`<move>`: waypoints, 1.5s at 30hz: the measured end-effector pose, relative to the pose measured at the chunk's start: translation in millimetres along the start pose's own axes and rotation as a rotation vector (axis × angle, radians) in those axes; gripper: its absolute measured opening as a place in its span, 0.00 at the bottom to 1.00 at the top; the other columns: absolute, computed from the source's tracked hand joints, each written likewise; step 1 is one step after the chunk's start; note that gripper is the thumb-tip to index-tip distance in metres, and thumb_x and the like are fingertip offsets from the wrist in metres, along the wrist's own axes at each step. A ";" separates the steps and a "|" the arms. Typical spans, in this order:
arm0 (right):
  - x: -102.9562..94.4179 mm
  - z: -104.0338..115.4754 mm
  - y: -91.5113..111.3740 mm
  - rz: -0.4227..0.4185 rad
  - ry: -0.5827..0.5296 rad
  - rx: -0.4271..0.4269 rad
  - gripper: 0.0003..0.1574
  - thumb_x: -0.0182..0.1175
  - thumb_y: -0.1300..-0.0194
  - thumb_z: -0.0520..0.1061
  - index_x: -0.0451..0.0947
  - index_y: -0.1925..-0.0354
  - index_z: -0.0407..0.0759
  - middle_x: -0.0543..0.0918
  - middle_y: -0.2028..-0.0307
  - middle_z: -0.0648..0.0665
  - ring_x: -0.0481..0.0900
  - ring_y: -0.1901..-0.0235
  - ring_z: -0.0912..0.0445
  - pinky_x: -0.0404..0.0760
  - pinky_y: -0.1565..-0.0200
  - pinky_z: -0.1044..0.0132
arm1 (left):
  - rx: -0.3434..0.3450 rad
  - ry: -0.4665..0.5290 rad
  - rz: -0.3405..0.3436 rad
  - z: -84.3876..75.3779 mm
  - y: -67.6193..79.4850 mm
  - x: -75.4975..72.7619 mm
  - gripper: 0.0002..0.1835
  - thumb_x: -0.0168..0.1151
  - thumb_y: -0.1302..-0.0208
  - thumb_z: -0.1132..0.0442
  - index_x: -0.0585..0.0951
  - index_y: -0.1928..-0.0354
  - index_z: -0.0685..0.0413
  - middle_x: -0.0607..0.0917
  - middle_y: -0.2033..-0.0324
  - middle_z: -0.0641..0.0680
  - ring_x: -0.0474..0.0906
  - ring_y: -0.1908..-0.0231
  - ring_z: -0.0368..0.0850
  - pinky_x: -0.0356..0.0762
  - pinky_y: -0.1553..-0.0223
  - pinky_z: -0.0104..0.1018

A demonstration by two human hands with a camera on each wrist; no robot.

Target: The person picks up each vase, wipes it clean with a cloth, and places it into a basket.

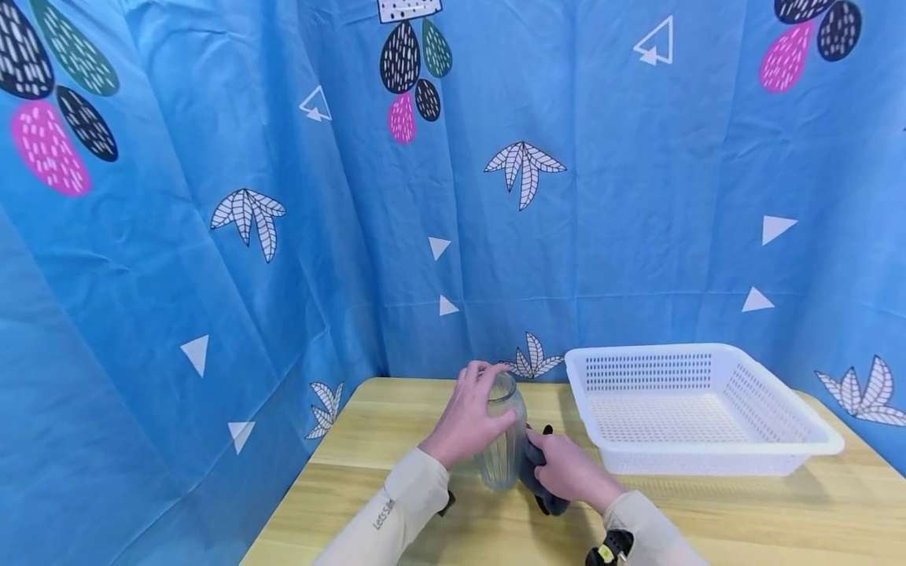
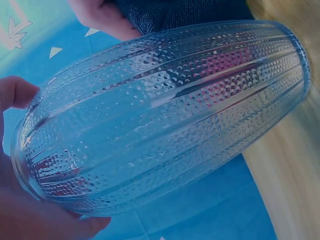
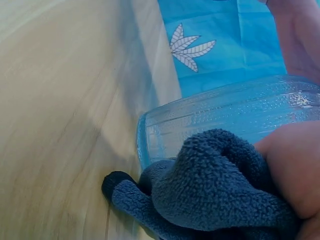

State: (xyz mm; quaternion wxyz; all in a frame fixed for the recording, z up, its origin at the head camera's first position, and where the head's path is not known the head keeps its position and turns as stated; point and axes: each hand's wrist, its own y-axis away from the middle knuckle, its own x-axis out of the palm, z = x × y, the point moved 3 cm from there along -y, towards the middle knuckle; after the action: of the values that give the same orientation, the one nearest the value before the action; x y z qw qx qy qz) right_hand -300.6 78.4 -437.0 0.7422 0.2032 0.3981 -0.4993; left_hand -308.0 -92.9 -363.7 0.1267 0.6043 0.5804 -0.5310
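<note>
The two hands worked close together over the tabletop [image 1: 750, 519], the left hand [image 1: 473, 417] clasping a clear glass vase [image 1: 500, 464] round its upper end, with fingers and thumb on either side of the rim, while the right hand [image 1: 572, 468] gripped a bunched, dark grey cloth [image 3: 215, 185] beside it. The vase was near the middle of the tabletop, roughly upright, mouth up; whether its base touched the wood could not be told. Its ribbed, finely dimpled wall showed clearly in the left wrist view, broad below the mouth and narrowing toward the base. The cloth lay along the vase's right side, its fuzzy folds hanging below the right hand and covering part of the glass in the right wrist view; one loose end had a black edging. Well to the right of the vase, a white plastic basket [image 1: 708, 449] with perforated walls sat on the tabletop. Behind everything hung a blue curtain [image 1: 623, 259] printed with leaves, triangles and coloured drops. Both arms wore pale sleeves, the left sleeve [image 1: 414, 489] bearing dark lettering, and a black strap [image 1: 617, 542] circled the right wrist.
</note>
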 end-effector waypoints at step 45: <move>1.2 1.4 -4.6 -0.020 -0.005 -0.008 0.40 0.60 0.44 0.31 0.69 0.32 0.29 0.81 0.44 0.25 0.83 0.53 0.46 0.79 0.57 0.53 | 0.042 -0.036 -0.019 4.3 -2.0 -3.2 0.31 0.63 0.35 0.41 0.71 0.31 0.36 0.70 0.33 0.46 0.68 0.33 0.47 0.64 0.33 0.55</move>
State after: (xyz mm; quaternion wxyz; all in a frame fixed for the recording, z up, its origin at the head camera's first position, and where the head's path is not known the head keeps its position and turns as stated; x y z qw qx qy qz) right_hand -303.9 74.7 -436.7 0.7390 0.1951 0.4001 -0.5057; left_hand -311.1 -97.4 -362.0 0.1196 0.5916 0.5724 -0.5550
